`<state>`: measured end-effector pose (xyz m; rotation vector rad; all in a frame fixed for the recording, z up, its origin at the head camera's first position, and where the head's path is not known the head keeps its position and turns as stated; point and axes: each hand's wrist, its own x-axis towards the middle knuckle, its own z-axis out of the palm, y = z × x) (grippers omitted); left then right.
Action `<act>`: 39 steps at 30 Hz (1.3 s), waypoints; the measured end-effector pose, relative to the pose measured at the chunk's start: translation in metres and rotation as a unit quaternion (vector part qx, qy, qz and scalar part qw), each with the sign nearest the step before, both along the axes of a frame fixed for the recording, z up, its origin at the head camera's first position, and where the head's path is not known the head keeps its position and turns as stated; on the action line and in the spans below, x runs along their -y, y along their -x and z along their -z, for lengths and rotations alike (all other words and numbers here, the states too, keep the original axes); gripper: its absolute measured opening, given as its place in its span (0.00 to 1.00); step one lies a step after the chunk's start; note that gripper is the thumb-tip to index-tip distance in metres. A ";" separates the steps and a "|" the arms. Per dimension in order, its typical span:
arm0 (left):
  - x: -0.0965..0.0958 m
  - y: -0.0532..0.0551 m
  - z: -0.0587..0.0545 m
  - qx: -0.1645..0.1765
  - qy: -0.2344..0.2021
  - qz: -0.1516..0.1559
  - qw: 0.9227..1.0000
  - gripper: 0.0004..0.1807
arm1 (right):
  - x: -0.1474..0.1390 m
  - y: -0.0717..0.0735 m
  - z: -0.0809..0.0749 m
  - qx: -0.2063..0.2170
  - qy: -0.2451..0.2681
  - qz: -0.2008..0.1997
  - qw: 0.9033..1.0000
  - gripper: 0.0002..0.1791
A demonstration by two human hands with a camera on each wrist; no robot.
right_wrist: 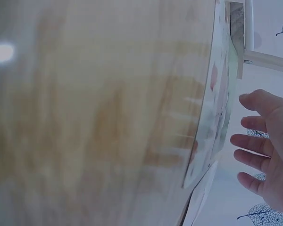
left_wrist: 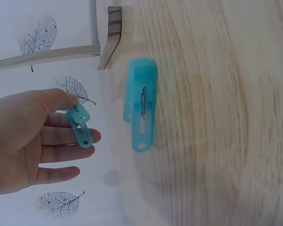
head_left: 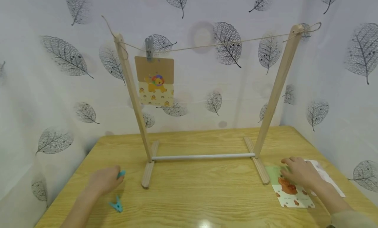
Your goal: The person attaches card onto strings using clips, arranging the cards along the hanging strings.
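Note:
My left hand [head_left: 105, 180] pinches a teal clothespin [left_wrist: 80, 126] between thumb and fingers, above the left side of the table. A second teal clothespin [head_left: 117, 205] lies on the wood just below that hand in the head view. On the right, my right hand [head_left: 301, 171] hovers over a green and cream card [head_left: 290, 190] printed with a brown bear. Its fingers are spread and hold nothing in the right wrist view. Partly under that hand and forearm, a white card [head_left: 329, 178] lies beside the bear card.
A wooden stand [head_left: 277, 87] with two posts and a white crossbar [head_left: 203, 156] rises from the table [head_left: 200, 188]. A string [head_left: 206, 45] runs between the post tops. From its left part hangs a lion card [head_left: 156, 82] under a grey clip [head_left: 149, 48]. Leaf-patterned curtain surrounds the table.

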<state>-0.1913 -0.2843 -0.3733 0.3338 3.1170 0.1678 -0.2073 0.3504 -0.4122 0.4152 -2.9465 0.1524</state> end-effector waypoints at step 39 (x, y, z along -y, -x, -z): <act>-0.075 -0.006 -0.026 -0.192 0.050 0.178 0.964 0.11 | -0.005 0.011 -0.004 0.028 -0.057 -0.057 0.996 0.22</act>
